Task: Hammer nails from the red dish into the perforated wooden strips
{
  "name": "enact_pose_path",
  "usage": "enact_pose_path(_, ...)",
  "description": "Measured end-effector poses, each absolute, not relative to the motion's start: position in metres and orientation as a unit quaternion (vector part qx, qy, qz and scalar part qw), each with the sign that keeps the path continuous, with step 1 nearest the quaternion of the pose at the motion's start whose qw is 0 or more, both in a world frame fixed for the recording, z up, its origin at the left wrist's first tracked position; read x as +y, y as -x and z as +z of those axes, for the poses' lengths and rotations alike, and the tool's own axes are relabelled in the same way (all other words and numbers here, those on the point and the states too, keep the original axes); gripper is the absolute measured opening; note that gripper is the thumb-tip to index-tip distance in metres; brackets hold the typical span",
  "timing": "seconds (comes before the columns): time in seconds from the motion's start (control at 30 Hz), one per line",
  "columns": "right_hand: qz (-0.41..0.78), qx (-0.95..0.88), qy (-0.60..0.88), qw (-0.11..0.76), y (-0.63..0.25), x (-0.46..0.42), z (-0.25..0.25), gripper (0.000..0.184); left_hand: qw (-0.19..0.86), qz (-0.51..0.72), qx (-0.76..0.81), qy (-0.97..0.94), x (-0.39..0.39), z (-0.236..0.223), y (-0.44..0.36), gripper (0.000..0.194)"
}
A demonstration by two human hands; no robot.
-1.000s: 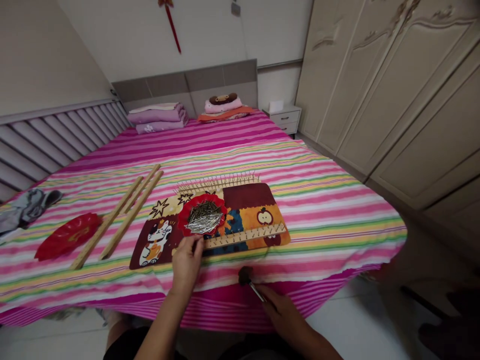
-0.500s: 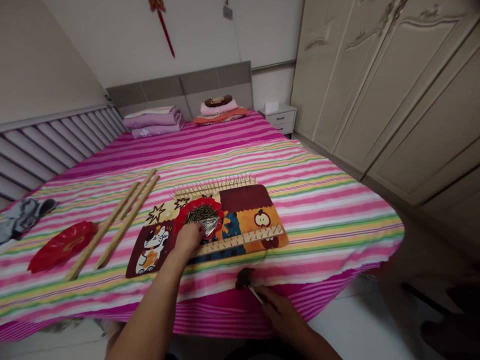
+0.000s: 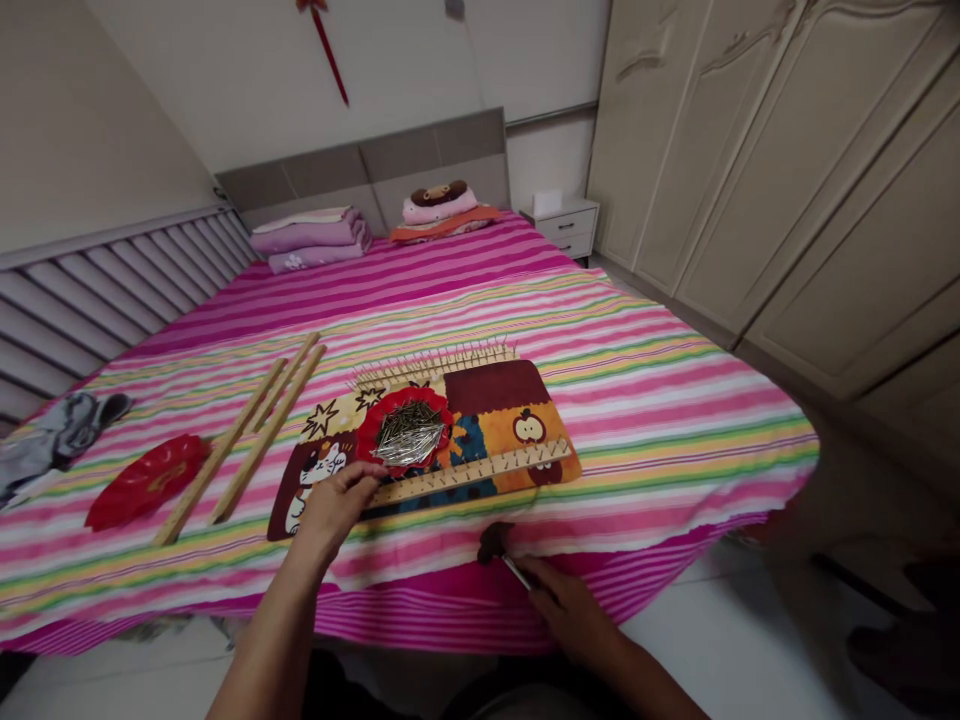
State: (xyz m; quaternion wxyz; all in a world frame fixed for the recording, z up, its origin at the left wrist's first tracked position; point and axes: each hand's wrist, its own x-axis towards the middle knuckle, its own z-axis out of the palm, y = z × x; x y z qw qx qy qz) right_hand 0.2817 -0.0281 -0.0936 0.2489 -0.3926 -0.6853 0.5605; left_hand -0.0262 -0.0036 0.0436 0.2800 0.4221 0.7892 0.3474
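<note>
My left hand [image 3: 342, 503] is at the near left end of a wooden strip [image 3: 465, 476] with a row of nails standing in it. Its thumb and fingers are pinched together, and whatever is between them is too small to make out. Just beyond lies a red scalloped dish [image 3: 366, 432] full of loose nails [image 3: 409, 434]. My right hand [image 3: 564, 604] grips a hammer [image 3: 495, 541] by its handle, the dark head hanging over the bed's near edge. Strip and dish rest on a patterned mat [image 3: 487, 397] with a cat and apples.
Behind the mat's far edge is another strip [image 3: 439, 368] bristling with nails. Bare wooden strips [image 3: 262, 440] lie to the left beside a red plate [image 3: 146, 482] and grey cloth [image 3: 60, 440]. Folded bedding [image 3: 311, 240] sits by the headboard. A wardrobe [image 3: 757, 170] stands at the right.
My left hand has moved from the nail dish back toward me and left, to the near strip's end. The right hand still holds the hammer in nearly the same place.
</note>
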Motion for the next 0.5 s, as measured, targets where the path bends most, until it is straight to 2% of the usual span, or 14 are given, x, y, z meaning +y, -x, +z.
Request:
enact_pose_path(0.13, 0.55, -0.689, 0.399, 0.252, -0.281, -0.03, -0.096, 0.045, 0.428, 0.443, 0.727, -0.304, -0.032, 0.033, 0.012, 0.031)
enact_pose_path(0.23, 0.546, -0.691, 0.4, 0.255, -0.281, -0.031, -0.096, 0.045, 0.497, 0.469, 0.689, -0.244, -0.045, 0.03, 0.002, 0.037)
enact_pose_path(0.37, 0.542, -0.694, 0.399, 0.255, -0.281, -0.031, -0.097, 0.044, 0.527, 0.5, 0.649, -0.224, -0.051, 0.027, -0.003, 0.042)
enact_pose_path(0.5, 0.541, -0.696, 0.395, 0.257, -0.281, -0.032, -0.098, 0.045, 0.503, 0.538, 0.646, -0.201, -0.048, 0.021, -0.005, 0.041)
